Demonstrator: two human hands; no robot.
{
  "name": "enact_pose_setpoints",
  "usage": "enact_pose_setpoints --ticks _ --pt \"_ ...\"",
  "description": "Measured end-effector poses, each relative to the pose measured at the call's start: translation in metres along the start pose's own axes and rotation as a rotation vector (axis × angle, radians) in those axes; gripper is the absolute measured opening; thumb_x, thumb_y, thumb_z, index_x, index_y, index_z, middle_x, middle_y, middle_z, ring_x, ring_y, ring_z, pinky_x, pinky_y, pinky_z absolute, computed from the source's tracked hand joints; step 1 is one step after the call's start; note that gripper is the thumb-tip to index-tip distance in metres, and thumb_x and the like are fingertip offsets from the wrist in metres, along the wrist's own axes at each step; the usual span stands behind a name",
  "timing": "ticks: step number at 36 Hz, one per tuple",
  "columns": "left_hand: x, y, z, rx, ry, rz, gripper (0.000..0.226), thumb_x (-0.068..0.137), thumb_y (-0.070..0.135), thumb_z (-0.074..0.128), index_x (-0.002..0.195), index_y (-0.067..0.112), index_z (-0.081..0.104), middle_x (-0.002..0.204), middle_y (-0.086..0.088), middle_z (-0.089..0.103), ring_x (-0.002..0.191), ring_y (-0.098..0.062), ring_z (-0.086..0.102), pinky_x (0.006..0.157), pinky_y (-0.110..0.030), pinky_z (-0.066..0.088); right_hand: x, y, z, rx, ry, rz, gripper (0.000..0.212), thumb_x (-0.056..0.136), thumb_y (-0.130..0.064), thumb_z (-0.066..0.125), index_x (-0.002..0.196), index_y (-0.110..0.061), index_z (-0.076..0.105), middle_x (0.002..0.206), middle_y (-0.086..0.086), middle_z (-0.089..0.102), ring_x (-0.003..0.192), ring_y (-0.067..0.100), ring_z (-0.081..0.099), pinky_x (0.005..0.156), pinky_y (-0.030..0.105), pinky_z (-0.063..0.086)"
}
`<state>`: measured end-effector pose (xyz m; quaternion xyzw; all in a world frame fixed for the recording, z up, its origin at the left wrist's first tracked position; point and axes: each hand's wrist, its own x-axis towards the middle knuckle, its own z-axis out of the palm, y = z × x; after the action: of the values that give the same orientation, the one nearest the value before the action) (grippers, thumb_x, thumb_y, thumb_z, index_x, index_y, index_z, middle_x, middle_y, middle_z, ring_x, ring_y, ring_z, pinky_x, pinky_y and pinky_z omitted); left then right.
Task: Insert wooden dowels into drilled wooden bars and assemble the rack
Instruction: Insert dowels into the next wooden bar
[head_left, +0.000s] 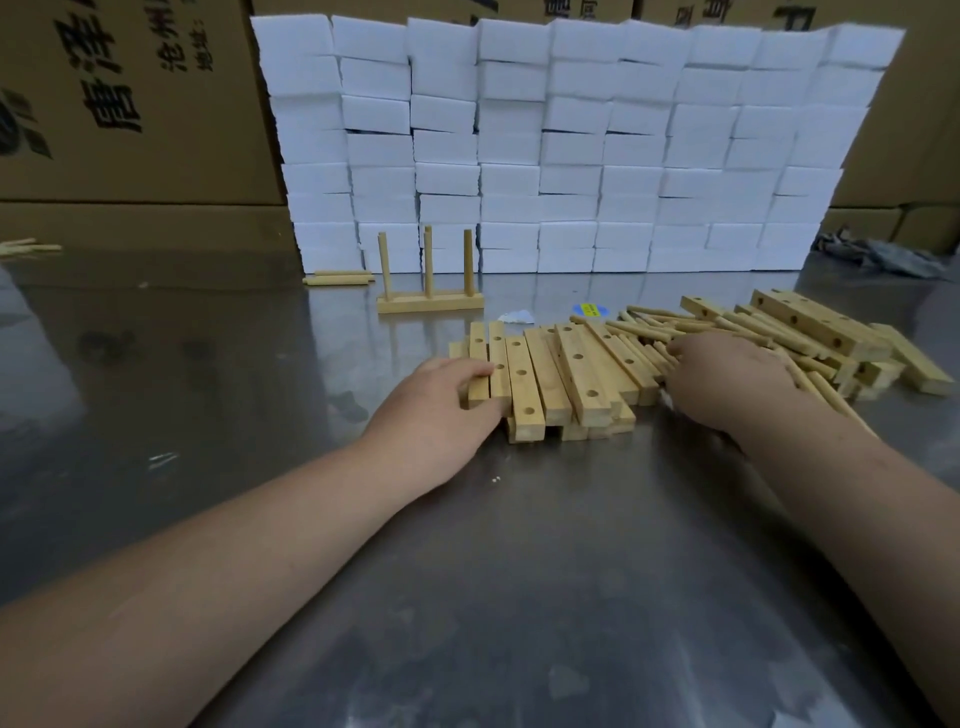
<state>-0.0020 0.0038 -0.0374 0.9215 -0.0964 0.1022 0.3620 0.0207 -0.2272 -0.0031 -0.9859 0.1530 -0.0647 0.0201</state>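
Observation:
Several drilled wooden bars (550, 379) lie side by side in a pile at the table's middle. My left hand (441, 410) grips the leftmost bar (480, 364), thumb on its near end and fingers curled over its side. A heap of wooden dowels (675, 332) lies to the right of the bars, with more drilled bars (821, 322) on top. My right hand (727, 379) reaches into the dowels, fingers curled among them; what it holds is hidden. An assembled bar with upright dowels (428, 291) stands behind the pile.
A wall of stacked white boxes (571, 150) runs across the back of the steel table (467, 571). Cardboard cartons (130, 104) stand behind on the left. Loose dowels (337, 277) lie at the boxes' foot, and more at the far left (28, 247). A blue-yellow sticker (589, 310) lies near the heap.

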Motion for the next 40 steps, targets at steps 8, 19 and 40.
enact_pose_setpoints --ticks 8,19,40 --pt "0.0 -0.001 0.001 0.002 0.098 -0.035 0.038 0.086 0.037 0.06 0.124 0.033 0.055 0.11 0.012 0.05 0.095 -0.008 0.048 0.081 -0.024 0.038 0.0 -0.003 -0.002 -0.072 -0.03 0.006 0.015 0.085 -0.005 0.048 0.071 -0.012 0.046 0.073 0.005 0.046 0.073 0.022 0.047 0.064 0.032 0.037" --pt "0.009 -0.007 -0.009 -0.283 0.489 -0.113 0.032 0.099 0.021 0.037 0.126 0.022 0.055 0.112 0.0 0.063 0.096 -0.023 0.059 0.08 -0.03 0.046 -0.027 -0.014 -0.013 0.571 0.697 -0.402 0.037 0.098 -0.028 0.04 0.134 -0.025 0.046 0.092 0.002 0.057 0.08 0.022 0.051 0.066 0.029 0.033" --pt "-0.01 0.007 -0.005 -0.603 0.382 0.24 0.027 0.097 0.013 0.044 0.1 0.035 0.059 0.087 0.018 0.065 0.077 0.001 0.067 0.069 -0.009 0.049 -0.069 -0.039 -0.011 0.699 0.278 -0.548 0.018 0.086 -0.037 0.058 0.1 -0.045 0.065 0.054 -0.013 0.057 0.054 -0.003 0.049 0.051 0.024 0.039"
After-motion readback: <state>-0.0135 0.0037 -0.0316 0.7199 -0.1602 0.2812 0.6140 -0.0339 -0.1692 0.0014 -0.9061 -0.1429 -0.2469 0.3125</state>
